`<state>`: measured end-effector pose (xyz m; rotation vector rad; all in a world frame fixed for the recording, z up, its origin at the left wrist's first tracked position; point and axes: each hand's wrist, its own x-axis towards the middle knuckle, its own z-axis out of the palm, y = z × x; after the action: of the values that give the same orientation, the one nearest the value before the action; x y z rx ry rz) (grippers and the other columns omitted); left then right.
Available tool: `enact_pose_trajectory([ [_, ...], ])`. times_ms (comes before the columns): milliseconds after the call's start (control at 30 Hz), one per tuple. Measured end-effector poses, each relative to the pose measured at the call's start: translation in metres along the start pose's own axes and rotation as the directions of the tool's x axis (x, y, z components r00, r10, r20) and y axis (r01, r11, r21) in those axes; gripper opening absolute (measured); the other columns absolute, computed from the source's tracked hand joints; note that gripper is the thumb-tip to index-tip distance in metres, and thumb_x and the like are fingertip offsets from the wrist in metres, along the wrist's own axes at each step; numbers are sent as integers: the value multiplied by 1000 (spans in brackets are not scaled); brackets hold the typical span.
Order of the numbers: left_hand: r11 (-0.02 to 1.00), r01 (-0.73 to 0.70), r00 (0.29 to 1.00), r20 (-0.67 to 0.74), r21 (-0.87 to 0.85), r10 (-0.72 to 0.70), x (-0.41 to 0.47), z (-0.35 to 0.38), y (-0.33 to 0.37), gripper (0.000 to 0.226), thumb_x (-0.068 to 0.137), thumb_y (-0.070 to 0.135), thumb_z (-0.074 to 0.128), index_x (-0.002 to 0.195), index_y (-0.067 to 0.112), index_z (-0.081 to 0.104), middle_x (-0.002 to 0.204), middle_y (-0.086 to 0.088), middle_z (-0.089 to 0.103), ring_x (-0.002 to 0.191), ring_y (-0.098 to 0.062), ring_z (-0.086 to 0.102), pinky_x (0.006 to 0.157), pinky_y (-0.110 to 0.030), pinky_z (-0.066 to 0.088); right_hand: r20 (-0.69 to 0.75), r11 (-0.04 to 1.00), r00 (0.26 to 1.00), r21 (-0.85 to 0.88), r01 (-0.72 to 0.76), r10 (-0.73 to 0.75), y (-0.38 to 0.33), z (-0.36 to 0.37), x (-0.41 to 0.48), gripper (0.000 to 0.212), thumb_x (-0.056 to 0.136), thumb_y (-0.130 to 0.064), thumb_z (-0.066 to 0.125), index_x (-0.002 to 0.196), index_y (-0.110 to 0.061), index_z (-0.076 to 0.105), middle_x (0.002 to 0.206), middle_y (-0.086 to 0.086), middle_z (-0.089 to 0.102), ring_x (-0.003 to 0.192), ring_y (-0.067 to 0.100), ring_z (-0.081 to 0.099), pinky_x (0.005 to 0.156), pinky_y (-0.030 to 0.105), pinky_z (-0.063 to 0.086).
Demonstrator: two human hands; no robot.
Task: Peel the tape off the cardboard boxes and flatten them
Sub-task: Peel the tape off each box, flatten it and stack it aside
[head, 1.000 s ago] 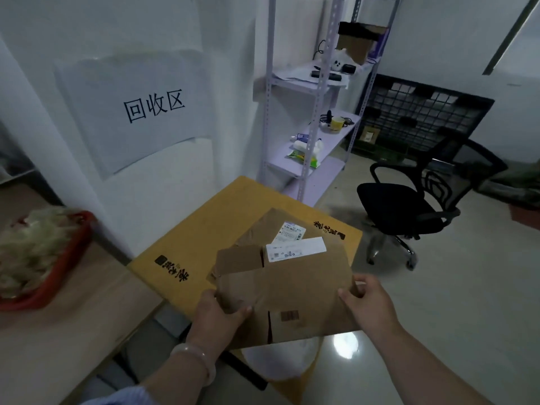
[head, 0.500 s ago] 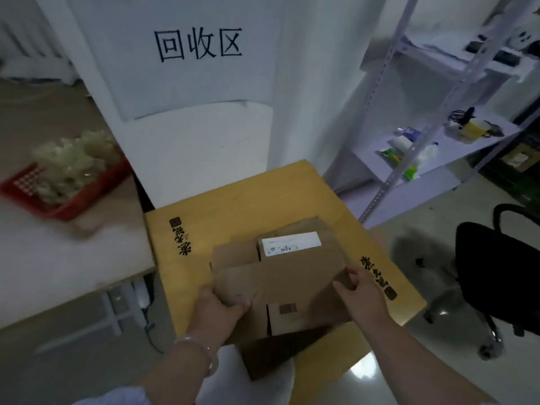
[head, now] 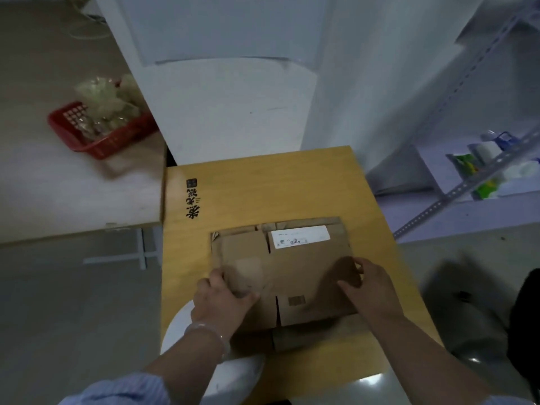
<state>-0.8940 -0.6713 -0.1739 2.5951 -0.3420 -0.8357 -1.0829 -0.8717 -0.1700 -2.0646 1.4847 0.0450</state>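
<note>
Brown and creased, the flattened cardboard box (head: 292, 270) lies flat on a large yellow cardboard sheet (head: 263, 185), a little below the middle of the view. A white label (head: 299, 238) is stuck near its far edge, at about one o'clock on the box, and a small printed mark (head: 296, 301) shows near its near edge. More brown cardboard (head: 309, 337) pokes out from under it at six o'clock.

The left hand (head: 222, 299) grips the box at its eight o'clock corner, with the thumb lying over the top face and the fingers bent round the left edge. A pale bracelet (head: 207, 331) sits on that wrist, above a light blue sleeve (head: 122, 390). The right hand (head: 371, 287) holds the opposite side at about four o'clock, its fingers curled close together over the right edge and the thumb on the top face. Motion blur hides whether the fingertips reach underneath.

Black characters (head: 193, 200) are printed on the yellow sheet at ten o'clock from the box. Further out in the same direction a red basket (head: 96, 141) heaped with pale crumpled material stands on a white table (head: 73, 194). At twelve o'clock a white paper sheet (head: 222, 27) hangs on the wall. At two o'clock a metal shelf (head: 467, 182) carries small packets, and a black chair (head: 526, 317) shows at the right edge, at about four o'clock
</note>
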Motion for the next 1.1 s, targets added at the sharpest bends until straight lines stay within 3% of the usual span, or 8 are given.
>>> enact_pose_trajectory([
  [167,965,-227,971,-51,133,235,-5,-15,-8,88,75,62,63,145,32,18,142,-3,33,129,-24,37,102,-40,41,-39,965,981,-193,179,-190,-16,-3,-2,71,84,-49,62,144,-21,36,145,3,38,133,23,34,109,38,34],
  [267,910,-329,926,-100,253,363,-8,-37,-18,77,85,60,50,149,31,17,155,1,23,140,-20,25,113,-37,29,38,924,942,-187,334,-333,-48,1,-7,72,87,-55,54,148,-28,27,156,-4,23,143,16,19,114,35,26],
  [400,846,-381,852,-215,373,478,-8,-78,-40,69,90,58,42,150,31,20,157,7,20,143,-16,21,114,-36,21,151,832,845,-156,532,-513,-107,19,-29,72,89,-61,44,149,-38,13,158,-13,6,146,11,4,116,36,20],
  [567,845,-305,815,-339,439,470,-6,-139,-89,70,82,61,37,141,24,43,143,0,47,129,-24,45,104,-44,38,212,653,687,-215,727,-695,-191,47,-70,71,92,-61,37,151,-35,7,157,-16,-5,145,10,-8,114,30,-6],
  [700,868,-253,785,-433,428,443,-11,-192,-156,68,78,58,42,135,23,51,138,0,53,124,-24,51,101,-45,41,227,541,590,-246,804,-775,-260,83,-112,78,86,-73,20,151,-35,0,156,-15,-11,145,9,-10,118,31,-6],
  [833,888,-197,760,-507,416,406,-15,-260,-234,67,78,58,44,136,25,50,139,2,51,127,-22,48,104,-45,39,229,479,513,-190,857,-828,-341,134,-176,75,92,-64,33,151,-34,-1,158,-14,-8,145,7,-11,115,27,-9],
  [1100,923,-90,710,-625,375,323,-14,-393,-385,67,77,58,45,134,24,53,138,0,53,125,-23,51,103,-47,40,253,331,357,-139,933,-899,-497,238,-286,75,89,-66,24,150,-34,-4,158,-12,-11,144,5,-15,118,28,-7],
])
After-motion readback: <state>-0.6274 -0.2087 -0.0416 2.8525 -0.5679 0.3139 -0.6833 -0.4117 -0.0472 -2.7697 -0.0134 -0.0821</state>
